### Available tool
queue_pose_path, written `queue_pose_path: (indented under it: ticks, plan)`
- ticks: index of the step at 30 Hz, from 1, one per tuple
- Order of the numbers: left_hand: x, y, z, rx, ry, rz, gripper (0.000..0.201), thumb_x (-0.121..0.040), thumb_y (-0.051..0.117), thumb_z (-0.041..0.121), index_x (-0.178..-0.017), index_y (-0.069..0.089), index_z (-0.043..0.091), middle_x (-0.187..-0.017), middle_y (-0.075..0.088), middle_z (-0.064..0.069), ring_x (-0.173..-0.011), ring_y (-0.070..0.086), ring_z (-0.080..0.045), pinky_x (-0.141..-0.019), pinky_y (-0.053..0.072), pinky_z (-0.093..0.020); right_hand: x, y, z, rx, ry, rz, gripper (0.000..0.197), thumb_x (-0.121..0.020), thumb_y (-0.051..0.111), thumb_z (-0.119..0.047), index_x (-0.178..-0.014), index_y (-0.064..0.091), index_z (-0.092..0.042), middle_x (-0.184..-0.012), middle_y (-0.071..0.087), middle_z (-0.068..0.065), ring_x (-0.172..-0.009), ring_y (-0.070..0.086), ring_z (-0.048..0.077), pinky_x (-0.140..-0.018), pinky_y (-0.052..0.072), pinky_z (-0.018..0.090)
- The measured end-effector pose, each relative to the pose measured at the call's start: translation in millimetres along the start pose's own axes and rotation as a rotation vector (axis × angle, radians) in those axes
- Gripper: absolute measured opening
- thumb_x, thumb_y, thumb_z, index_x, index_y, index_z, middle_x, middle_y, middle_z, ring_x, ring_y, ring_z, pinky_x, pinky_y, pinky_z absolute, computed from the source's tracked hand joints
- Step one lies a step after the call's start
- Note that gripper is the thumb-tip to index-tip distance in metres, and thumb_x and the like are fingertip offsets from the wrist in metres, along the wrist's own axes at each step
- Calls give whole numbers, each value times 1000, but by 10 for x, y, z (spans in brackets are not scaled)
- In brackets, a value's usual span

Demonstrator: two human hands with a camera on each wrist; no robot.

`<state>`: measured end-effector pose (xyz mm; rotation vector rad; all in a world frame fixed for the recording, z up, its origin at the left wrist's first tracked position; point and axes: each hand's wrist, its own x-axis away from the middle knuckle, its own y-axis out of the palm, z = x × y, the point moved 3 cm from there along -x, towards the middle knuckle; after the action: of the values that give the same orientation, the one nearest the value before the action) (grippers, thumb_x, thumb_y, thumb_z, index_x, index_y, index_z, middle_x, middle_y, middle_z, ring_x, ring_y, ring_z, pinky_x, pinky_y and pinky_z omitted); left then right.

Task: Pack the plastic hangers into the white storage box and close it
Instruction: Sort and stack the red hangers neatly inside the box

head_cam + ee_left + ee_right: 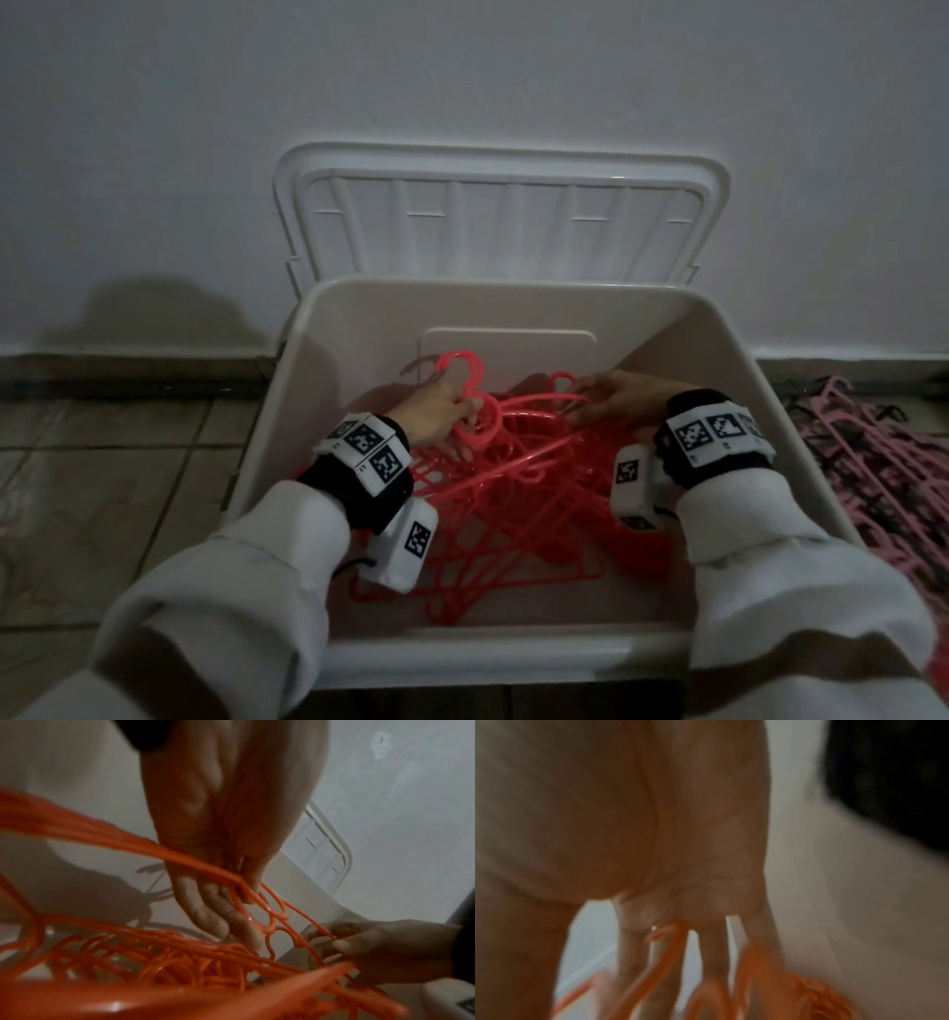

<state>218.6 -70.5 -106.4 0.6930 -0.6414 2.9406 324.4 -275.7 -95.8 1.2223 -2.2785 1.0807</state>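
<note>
1. The tangled red-orange plastic hangers lay heaped inside the open white plastic storage box.
2. The left hand, at the heap's left, curled its fingers round hanger necks just below the hooks.
3. The right hand, at the far right, had spread fingers threaded among hanger bars; whether it gripped them I could not tell.
4. The ribbed white lid leaned upright against the far wall.
5. A pile of pink plastic hangers lay on the floor right of the box.

Dim room around me; a soft shadow falls on the pale painted wall at left. My right wrist view is smeared with blur.
</note>
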Motion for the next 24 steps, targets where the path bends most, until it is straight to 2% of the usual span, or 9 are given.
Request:
queue_pose_path:
  ticks: [3, 7, 10, 11, 14, 18, 19, 21, 24]
  plan:
    - [-51, -39, -56, 46, -5, 69, 31, -98, 46, 17, -68, 48, 10, -39, 53, 1, -30, 51, -11, -37, 42, -21, 20, -40, 52, -3, 24, -1, 33, -80, 69, -3, -106, 57, -19, -107, 64, 12, -89, 60, 21, -78, 50, 31]
    - [-93, -80, -91, 21, 18, 112, 32, -97, 48, 16, -66, 51, 11, -41, 53, 2, -29, 50, -9, -38, 42, -23, 71, -60, 77, 63, 43, 7, 33, -80, 65, 5, -108, 57, -11, -86, 63, 2, -69, 60, 7, -62, 51, 18]
    - [-105, -77, -96, -2, 23, 128, 33, -97, 48, 16, -65, 53, 12, -46, 54, -6, -30, 50, -11, -47, 43, -27, 37, -62, 125, 91, 76, 56, 32, -81, 67, 0, -112, 61, -6, -86, 65, 2, -71, 62, 12, -73, 53, 28]
    - [-100, -83, -90, -5, 19, 135, 32, -97, 48, 16, -65, 53, 13, -48, 54, -8, -30, 50, -11, -49, 43, -28, 25, -58, 135, 82, 87, 63, 31, -81, 68, -2, -111, 61, -4, -85, 66, 4, -68, 64, 13, -71, 54, 29]
    - [-86, -100, -75, -17, 14, 151, 33, -97, 47, 16, -65, 53, 12, -47, 55, -2, -29, 48, -9, -49, 42, -26, 35, -57, 149, 23, 127, 98, 21, -83, 65, -1, -104, 63, 2, -79, 67, 12, -53, 66, 12, -55, 55, 25]
    - [-57, -123, -60, -120, 7, 166, 35, -96, 50, 22, -62, 54, 15, -29, 45, 5, -26, 44, -5, -38, 35, -18, 8, -83, 170, 57, 166, 112, 17, -82, 67, -4, -98, 68, 1, -85, 70, 16, -69, 69, 22, -72, 58, 35]
    - [-61, -127, -60, -133, 3, 166, 35, -96, 51, 23, -61, 54, 16, -28, 43, 5, -28, 44, -7, -39, 35, -18, 1, -88, 175, 63, 180, 118, 11, -82, 67, -4, -92, 69, -2, -84, 70, 14, -66, 69, 17, -69, 59, 32]
    - [-57, -134, -50, -163, 8, 164, 36, -95, 52, 25, -60, 54, 18, -31, 43, 5, -28, 42, -5, -39, 34, -18, -6, -113, 170, 111, 199, 147, 9, -81, 66, -8, -76, 69, -14, -72, 67, 4, -48, 61, 5, -52, 52, 22]
    - [-45, -124, -10, -174, 24, 144, 36, -94, 53, 26, -59, 55, 17, -48, 46, -4, -34, 42, -7, -44, 34, -21, 1, -161, 193, 155, 240, 213, 22, -81, 67, -13, -60, 63, -18, -58, 64, -1, -45, 56, 8, -55, 46, 26]
